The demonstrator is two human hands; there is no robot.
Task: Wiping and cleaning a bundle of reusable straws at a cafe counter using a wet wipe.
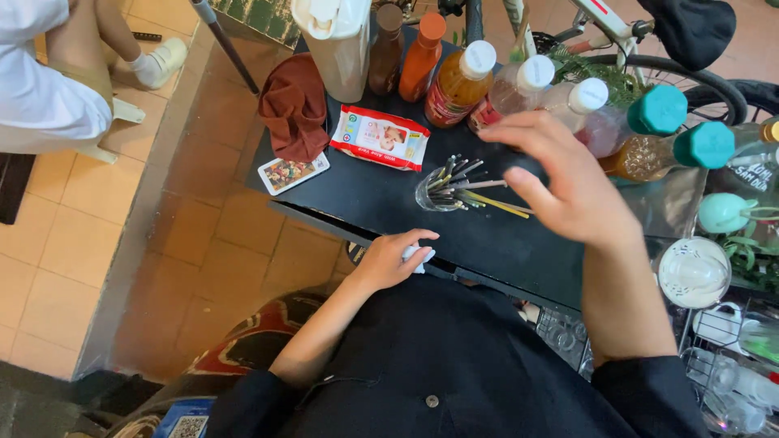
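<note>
Straws fill the small clear glass [439,195] near the middle of the black table [381,207]: dark ones mostly, with a few pale and yellow ones fanning out to the right. From my feed, the right hand [568,182] hovers above the table just right of that glass, fingers spread and loose, gripping nothing. The left hand [389,258] sits at the table's near edge, fingers curled around a small white thing [417,255], which I cannot make out clearly.

Behind the glass stands a row of bottles. I see two with orange-brown liquid, one orange-capped [423,55] and one white-capped [459,85], then a dark brown bottle [386,50] left of them. Two clear bottles with white caps [519,89] hold reddish liquid, partly hidden by the right hand. Further right, two bottles with teal caps [682,134] hold amber liquid. A tall cream-coloured jug [339,45] stands at the left end of the row; its contents do not show.

A red-and-white packet of wipes [380,136] lies flat just left of the glass, beside a brown cloth [294,105] and a small printed card [293,172].
</note>
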